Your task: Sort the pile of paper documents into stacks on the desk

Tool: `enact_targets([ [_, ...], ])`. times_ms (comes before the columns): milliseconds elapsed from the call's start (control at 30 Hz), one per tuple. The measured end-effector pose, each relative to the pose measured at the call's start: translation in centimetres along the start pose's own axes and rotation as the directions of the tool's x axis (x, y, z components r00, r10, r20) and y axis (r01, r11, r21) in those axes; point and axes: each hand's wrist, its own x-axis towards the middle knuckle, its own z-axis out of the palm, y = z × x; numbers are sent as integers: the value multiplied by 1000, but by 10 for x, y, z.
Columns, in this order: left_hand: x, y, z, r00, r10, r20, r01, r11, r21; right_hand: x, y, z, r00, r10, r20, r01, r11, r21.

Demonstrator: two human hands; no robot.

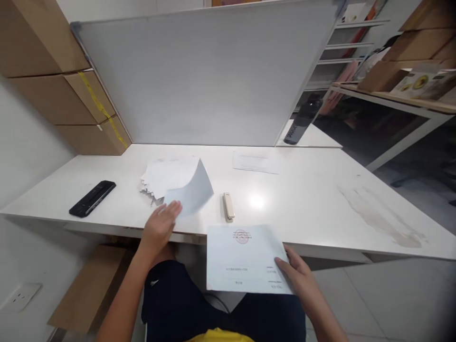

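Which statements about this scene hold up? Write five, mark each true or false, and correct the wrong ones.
1. The right hand holds a sheet with a red stamp. True.
2. The flat black device lies to the right of the paper stack. False: it lies to the left of it.
3. The left hand is at a bent sheet. True.
4. The beige stapler is in the left hand. False: it lies on the white desk.
5. The dark bottle is near the left edge of the large board. False: it is near the right edge.
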Motion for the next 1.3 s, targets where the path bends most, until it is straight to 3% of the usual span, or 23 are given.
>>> enact_targets([
  [100,-25,44,1,945,306,116,-303,952,-40,-1,1,16,997,22,74,-26,998,57],
  [200,-30,80,1,894,422,151,-425,905,-12,0,6,26,994,28,105,-41,992,121],
  [333,-23,102,-5,899,409,158,-417,909,15,1,11,28,996,-56,76,44,989,143],
  [500,-31,118,-16,908,354,225,-332,934,-129,-2,16,26,983,-64,172,46,993,108],
  [567,-45,125,-11,944,290,155,-257,945,-202,-2,20,26,982,-68,176,44,989,140],
  [600,-54,127,-5,979,190,79,-166,958,-235,-1,22,26,982,-72,174,45,987,155],
  [633,-63,128,2,999,35,-5,-35,960,-278,-1,24,26,982,-71,175,42,986,164],
  [667,-72,128,10,985,-154,-71,122,933,-339,-1,26,25,982,-67,177,38,985,166],
  [733,-83,127,25,853,-519,-59,422,751,-508,-2,29,24,981,-52,189,24,989,149],
  [800,-86,126,32,683,-710,171,618,437,-654,-2,31,22,979,-36,201,11,992,126],
  [867,-80,127,33,553,-707,442,708,119,-696,-2,33,19,976,-24,216,0,994,110],
  [933,-69,128,29,496,-646,580,725,-59,-686,0,35,16,976,-28,216,6,995,98],
  [1000,-57,128,26,508,-635,581,712,-69,-698,2,36,13,980,-52,190,37,996,80],
  [1167,-39,126,27,607,-591,531,716,117,-689,6,32,6,990,-93,103,90,996,28],
  [1300,-31,135,24,612,-533,585,716,58,-696,14,32,-7,977,-211,29,213,974,-73],
])
